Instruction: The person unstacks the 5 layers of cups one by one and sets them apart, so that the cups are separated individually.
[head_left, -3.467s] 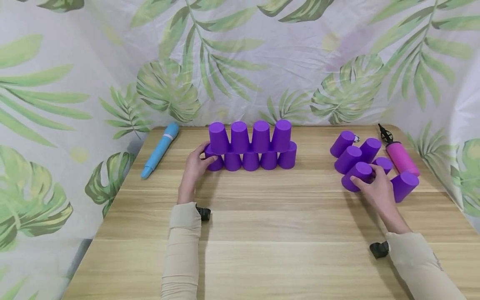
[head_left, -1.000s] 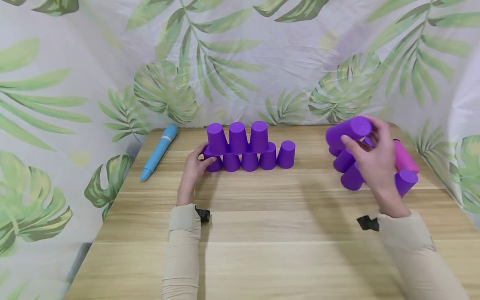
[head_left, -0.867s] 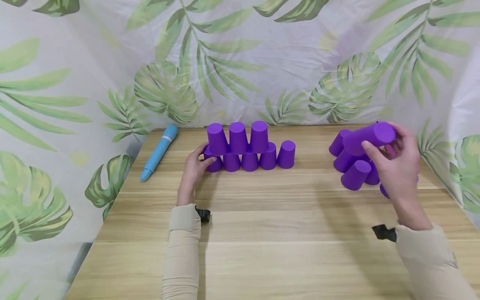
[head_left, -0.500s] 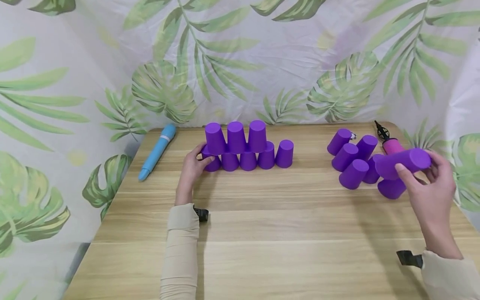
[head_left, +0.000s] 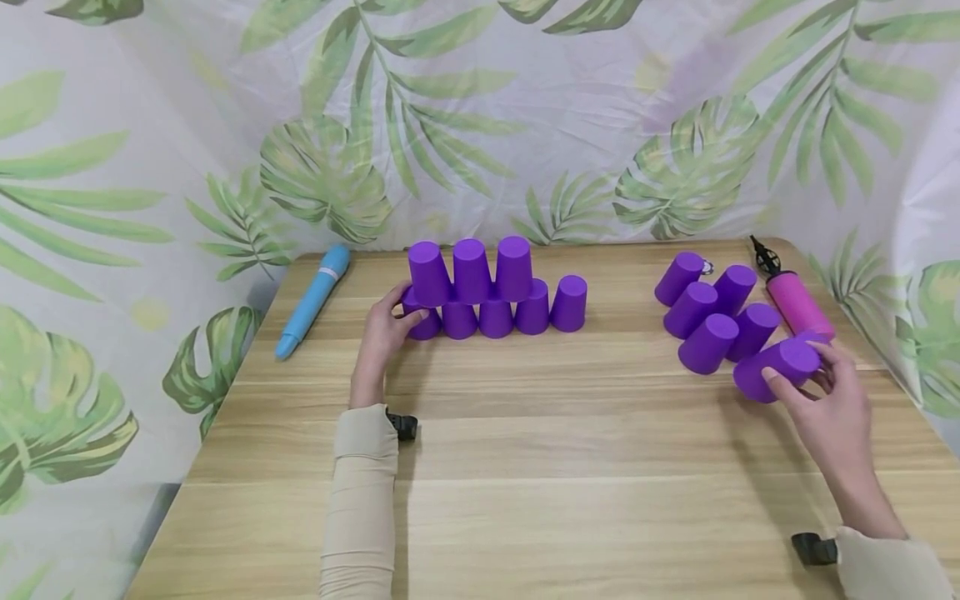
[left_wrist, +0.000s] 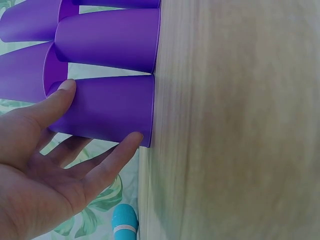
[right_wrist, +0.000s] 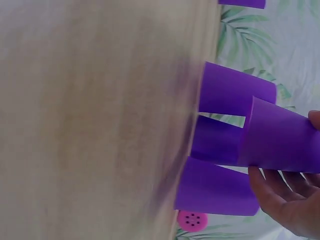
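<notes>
My left hand (head_left: 381,333) holds the leftmost bottom purple cup (left_wrist: 105,107), with the thumb near its top and a fingertip low by its rim. That cup is part of a bottom row of several upside-down cups (head_left: 496,317). Three more cups (head_left: 472,273) stand on this row, leaving the rightmost bottom cup (head_left: 570,304) uncovered. At the right, my right hand (head_left: 836,417) grips a tilted purple cup (right_wrist: 282,137) between thumb and fingers, its mouth raised off the table. Another cup (head_left: 813,337) is mostly hidden behind it.
Several upside-down purple cups (head_left: 708,343) stand in a loose group left of my right hand. Behind them lies a pink pump (head_left: 801,304) with a black nozzle. A blue pump (head_left: 313,302) lies at the table's left edge. A leaf-print cloth (head_left: 570,108) hangs behind the table.
The fourth upper cup has left the stack since the oldest frame. My right hand has carried a cup over the right group, then lowered it at the group's near right side. The left hand stays put.
</notes>
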